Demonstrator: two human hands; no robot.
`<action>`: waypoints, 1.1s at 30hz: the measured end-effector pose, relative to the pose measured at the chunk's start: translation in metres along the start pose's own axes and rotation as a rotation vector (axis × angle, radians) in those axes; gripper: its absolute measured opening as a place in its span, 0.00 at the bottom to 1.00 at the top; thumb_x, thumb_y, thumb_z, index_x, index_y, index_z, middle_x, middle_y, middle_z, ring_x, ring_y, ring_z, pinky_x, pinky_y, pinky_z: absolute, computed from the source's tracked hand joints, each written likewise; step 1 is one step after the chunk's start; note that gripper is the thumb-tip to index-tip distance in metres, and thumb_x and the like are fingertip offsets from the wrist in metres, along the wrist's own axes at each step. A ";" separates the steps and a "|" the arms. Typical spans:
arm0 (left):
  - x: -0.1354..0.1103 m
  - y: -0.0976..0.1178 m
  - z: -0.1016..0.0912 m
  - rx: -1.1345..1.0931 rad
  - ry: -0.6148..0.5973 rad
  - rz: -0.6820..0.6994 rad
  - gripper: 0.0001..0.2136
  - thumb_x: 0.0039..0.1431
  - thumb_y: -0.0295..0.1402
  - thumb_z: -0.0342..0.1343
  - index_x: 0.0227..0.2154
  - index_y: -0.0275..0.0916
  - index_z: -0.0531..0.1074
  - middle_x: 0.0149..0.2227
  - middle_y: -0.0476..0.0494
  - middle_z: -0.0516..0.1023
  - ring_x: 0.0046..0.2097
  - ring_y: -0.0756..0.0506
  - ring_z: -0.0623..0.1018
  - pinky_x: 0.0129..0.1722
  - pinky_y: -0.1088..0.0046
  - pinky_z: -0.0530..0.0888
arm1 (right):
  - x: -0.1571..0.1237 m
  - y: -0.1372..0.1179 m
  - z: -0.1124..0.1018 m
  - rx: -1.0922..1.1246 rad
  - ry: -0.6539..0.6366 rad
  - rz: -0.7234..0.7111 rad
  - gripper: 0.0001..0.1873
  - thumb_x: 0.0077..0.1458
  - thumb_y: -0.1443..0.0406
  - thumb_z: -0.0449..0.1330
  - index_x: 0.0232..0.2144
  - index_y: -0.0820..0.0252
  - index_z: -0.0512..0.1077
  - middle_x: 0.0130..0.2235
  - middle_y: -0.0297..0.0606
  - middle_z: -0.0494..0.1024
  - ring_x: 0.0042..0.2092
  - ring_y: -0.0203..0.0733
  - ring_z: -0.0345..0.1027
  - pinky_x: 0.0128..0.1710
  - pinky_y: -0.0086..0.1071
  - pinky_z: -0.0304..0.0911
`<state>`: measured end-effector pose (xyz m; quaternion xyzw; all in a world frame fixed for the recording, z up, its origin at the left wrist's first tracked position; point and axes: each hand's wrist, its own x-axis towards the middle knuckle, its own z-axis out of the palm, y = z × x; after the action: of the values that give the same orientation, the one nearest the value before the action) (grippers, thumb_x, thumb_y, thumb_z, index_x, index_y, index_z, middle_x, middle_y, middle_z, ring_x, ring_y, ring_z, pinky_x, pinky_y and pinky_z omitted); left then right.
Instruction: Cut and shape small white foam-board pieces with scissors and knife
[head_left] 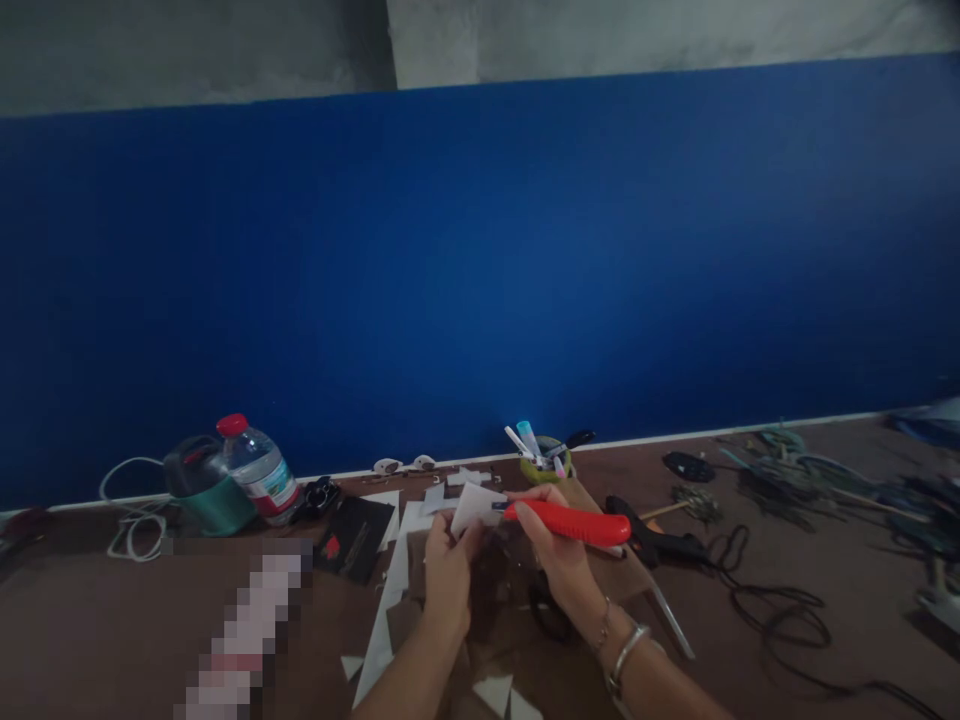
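Note:
My left hand (448, 575) is closed on a small white piece of card (472, 506), pinched between thumb and fingers and held up above the table. My right hand (556, 548) grips a red utility knife (581, 521). Its dark blade tip meets the right side of the card; whether it has gone in I cannot tell. Beneath the hands lie white paper strips (384, 620) and brown board pieces. White triangular scraps (493, 692) lie near the front edge of the view.
A pen holder (545, 466) stands behind the hands. To the right are a black glue gun (664, 545), its cord (787, 625) and a tangle of stems (795, 470). A bottle (262, 468), a green container (214, 505) and a black booklet (355, 538) are left.

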<state>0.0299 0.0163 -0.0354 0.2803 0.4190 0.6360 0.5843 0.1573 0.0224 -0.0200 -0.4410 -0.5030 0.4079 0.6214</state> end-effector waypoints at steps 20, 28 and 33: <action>-0.005 0.000 0.001 0.035 -0.027 -0.006 0.18 0.40 0.40 0.66 0.32 0.39 0.66 0.26 0.51 0.76 0.26 0.48 0.74 0.28 0.73 0.71 | -0.006 -0.007 0.005 0.003 0.005 0.018 0.09 0.52 0.57 0.59 0.31 0.54 0.65 0.30 0.30 0.72 0.32 0.40 0.67 0.35 0.32 0.64; -0.007 0.002 0.002 0.075 -0.018 -0.004 0.18 0.40 0.40 0.66 0.31 0.39 0.67 0.24 0.50 0.76 0.25 0.48 0.74 0.26 0.74 0.70 | -0.008 -0.014 0.007 -0.001 0.038 0.022 0.10 0.51 0.57 0.60 0.29 0.54 0.65 0.30 0.31 0.73 0.32 0.40 0.67 0.36 0.33 0.64; -0.006 0.001 0.002 0.110 -0.003 0.002 0.19 0.38 0.42 0.66 0.30 0.39 0.67 0.24 0.50 0.75 0.24 0.48 0.74 0.26 0.73 0.70 | -0.008 -0.017 0.009 0.032 0.045 0.032 0.10 0.51 0.57 0.60 0.29 0.55 0.65 0.29 0.31 0.73 0.33 0.41 0.68 0.38 0.34 0.64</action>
<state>0.0316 0.0104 -0.0326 0.3134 0.4521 0.6121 0.5681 0.1481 0.0109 -0.0045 -0.4481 -0.4753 0.4157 0.6329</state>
